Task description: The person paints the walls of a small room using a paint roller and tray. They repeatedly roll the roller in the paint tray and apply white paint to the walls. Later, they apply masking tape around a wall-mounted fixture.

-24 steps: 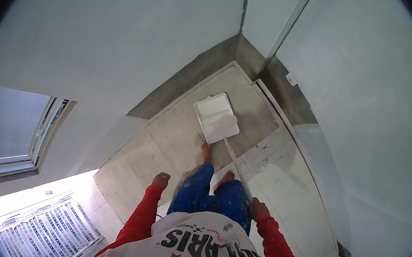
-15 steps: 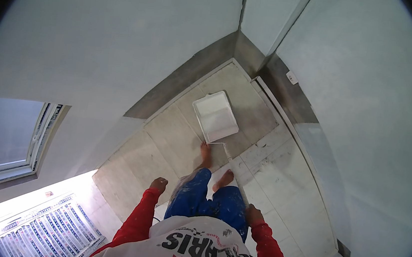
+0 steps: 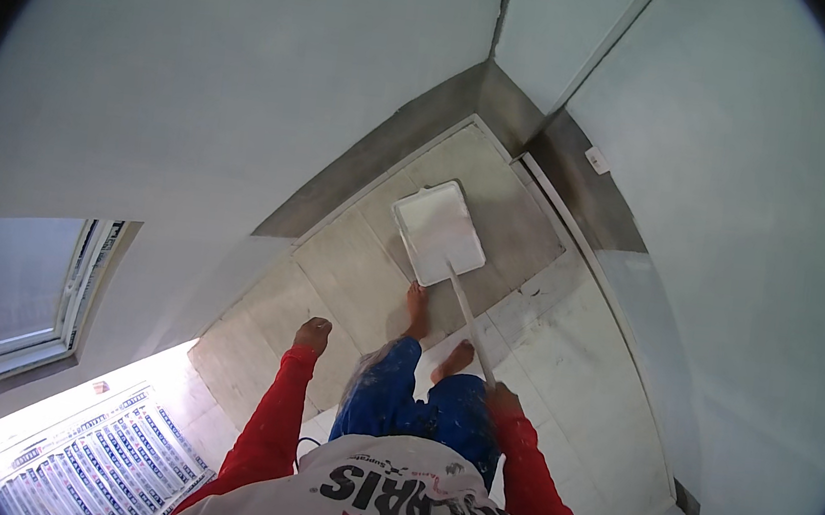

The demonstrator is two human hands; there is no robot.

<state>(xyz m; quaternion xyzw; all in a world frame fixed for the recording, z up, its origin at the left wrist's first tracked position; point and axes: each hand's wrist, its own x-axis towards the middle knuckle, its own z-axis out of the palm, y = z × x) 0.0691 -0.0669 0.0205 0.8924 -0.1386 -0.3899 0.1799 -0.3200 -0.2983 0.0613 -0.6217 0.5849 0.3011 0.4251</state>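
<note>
My right hand (image 3: pixel 505 401) is closed round a long pale pole (image 3: pixel 468 316) beside my right thigh. The pole slants away from me, and its far end reaches over the near part of a paint tray (image 3: pixel 479 253). That end is pale against the tray, so the roller head is hard to make out. White paint coats the tray, which lies on the floor just beyond my left foot. My left hand (image 3: pixel 314 336) hangs out in front on the left, fingers curled in, with nothing visible in it.
Beige floor tiles (image 3: pixel 330 279) lie around my bare feet. Pale walls with a dark grey lower band (image 3: pixel 373 153) meet in the far corner. A window (image 3: pixel 22 287) is at left, above patterned sheeting (image 3: pixel 110 457). A white wall outlet (image 3: pixel 597 160) sits at right.
The pole's far end has swung forward from the floor near my feet to over the tray. My right hand has risen slightly, and my left hand has moved a little forward.
</note>
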